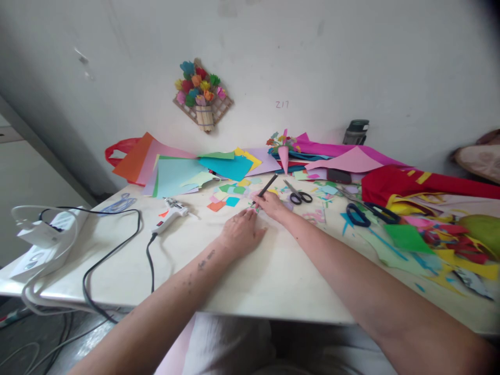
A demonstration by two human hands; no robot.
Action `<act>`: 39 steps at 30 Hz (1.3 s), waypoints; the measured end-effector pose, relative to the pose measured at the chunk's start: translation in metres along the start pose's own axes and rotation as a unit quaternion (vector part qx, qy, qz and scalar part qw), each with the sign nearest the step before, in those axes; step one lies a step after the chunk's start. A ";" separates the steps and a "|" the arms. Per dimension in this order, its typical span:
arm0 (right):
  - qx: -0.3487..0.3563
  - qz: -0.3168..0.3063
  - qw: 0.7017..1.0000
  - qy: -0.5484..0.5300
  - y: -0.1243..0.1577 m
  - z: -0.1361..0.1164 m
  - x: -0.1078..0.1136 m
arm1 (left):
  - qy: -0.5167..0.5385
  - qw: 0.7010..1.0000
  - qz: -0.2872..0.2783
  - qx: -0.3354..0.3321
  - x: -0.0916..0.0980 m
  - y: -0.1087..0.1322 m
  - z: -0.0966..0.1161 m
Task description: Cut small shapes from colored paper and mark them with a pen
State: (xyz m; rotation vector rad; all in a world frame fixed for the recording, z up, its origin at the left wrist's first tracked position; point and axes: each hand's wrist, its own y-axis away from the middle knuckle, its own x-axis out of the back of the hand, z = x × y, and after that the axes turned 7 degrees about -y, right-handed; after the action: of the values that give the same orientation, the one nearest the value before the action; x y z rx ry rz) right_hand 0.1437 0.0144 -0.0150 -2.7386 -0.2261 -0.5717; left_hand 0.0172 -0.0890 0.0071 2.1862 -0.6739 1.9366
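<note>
My right hand [272, 204] is closed around a dark pencil [267, 186], whose upper end slants away to the upper right. The pencil's lower tip is near small bits of paper on the table, mostly hidden by my fingers. Palm down, my left hand [242, 232] lies flat just beside it, its fingertips close to the pencil tip and touching what may be a small piece of paper. Small cut paper squares, among them a blue square [233, 201] and an orange square [216, 207], lie just beyond my hands. Small black-handled scissors [299, 196] rest to the right.
A glue gun [170, 221] and its cord lie left, near a power strip [47, 245]. Coloured sheets [175, 174] and a pink paper cone with flowers [284, 156] stand along the wall. Larger scissors [371, 212], paper scraps and red fabric [390, 182] crowd the right.
</note>
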 end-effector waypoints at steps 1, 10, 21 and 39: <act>0.001 -0.001 1.000 0.000 0.000 0.001 0.000 | -0.002 1.000 -0.003 0.001 0.000 0.000 0.000; 0.000 -0.002 1.000 -0.005 -0.001 0.001 0.000 | -0.002 1.000 -0.006 0.004 0.000 -0.001 0.000; -0.012 0.003 1.000 -0.021 0.002 -0.005 0.001 | -0.003 1.000 0.004 0.000 -0.002 -0.001 -0.001; -0.013 0.016 1.000 -0.021 -0.001 0.001 0.001 | -0.003 1.000 0.002 -0.001 -0.001 0.000 0.000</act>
State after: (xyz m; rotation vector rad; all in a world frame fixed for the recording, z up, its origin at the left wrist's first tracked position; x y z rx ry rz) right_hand 0.1446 0.0156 -0.0150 -2.7772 -0.1855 -0.5118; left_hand 0.0170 -0.0885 0.0067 2.1924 -0.6804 1.9310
